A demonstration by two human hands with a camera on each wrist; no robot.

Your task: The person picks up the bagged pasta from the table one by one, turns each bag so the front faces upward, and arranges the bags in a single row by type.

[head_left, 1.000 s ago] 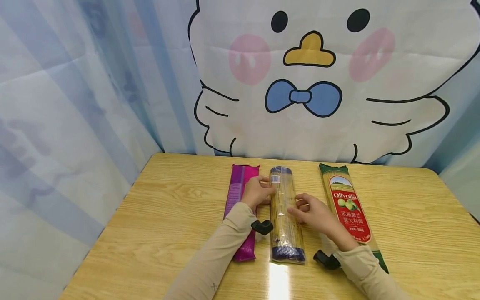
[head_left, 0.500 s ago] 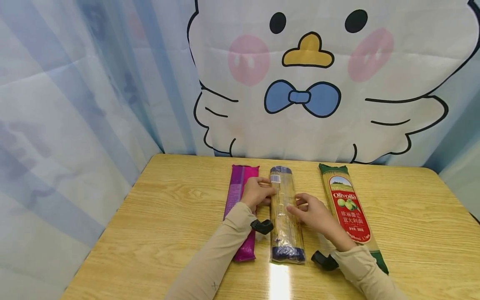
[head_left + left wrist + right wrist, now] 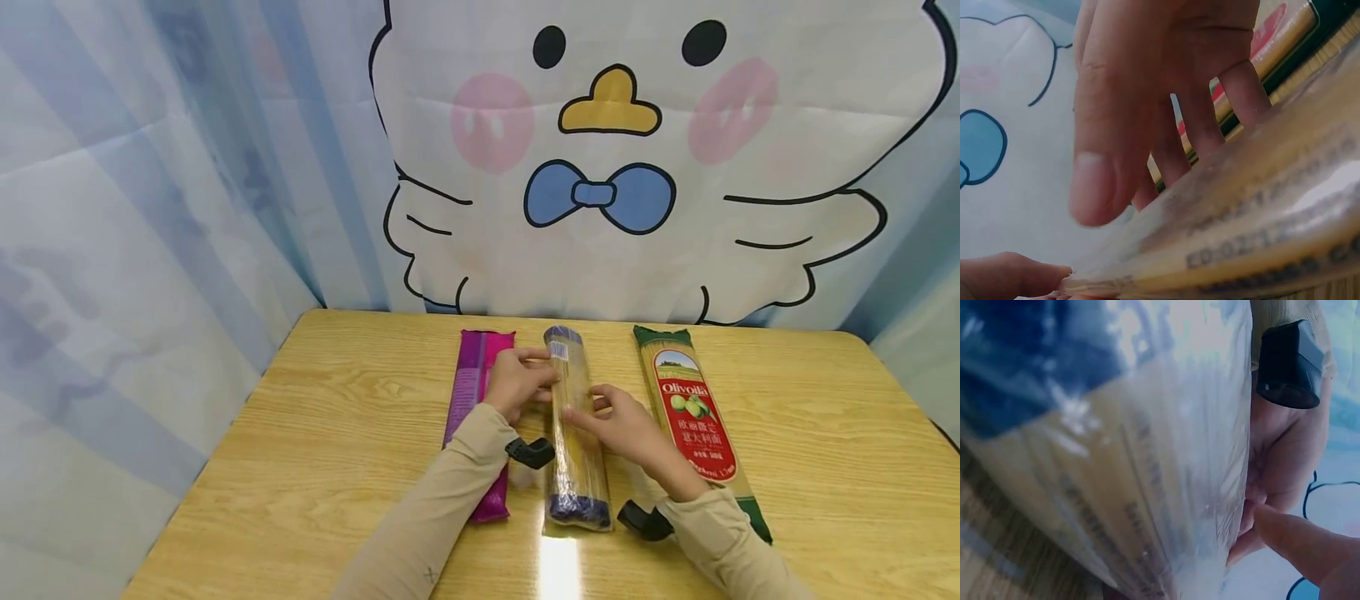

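I have the clear-wrapped pasta pack (image 3: 587, 467) between my two hands, mid-bench (image 3: 352, 417), its barcode (image 3: 558, 351) end towards the far edge and its other end towards me. My left hand (image 3: 519, 385) pinches its left side in the upper half; my right hand (image 3: 624, 425) pinches the right side a little nearer me, thumb over the top and fingers at the flank. I judge the step in hand to be raising or rolling the pack off the surface. The next move seems to call for an even grip on both sides, since the wrapper looks slick and the rods could shift.

Against the frame half a second ago, the pack looks narrower and rounder, tipped from lying flat, and sits slightly further right. The magenta packet (image 3: 465, 392), towards the bench's left edge, and the green-ended Olivoilà spaghetti pack (image 3: 695, 408), towards the right edge, lie as they did.
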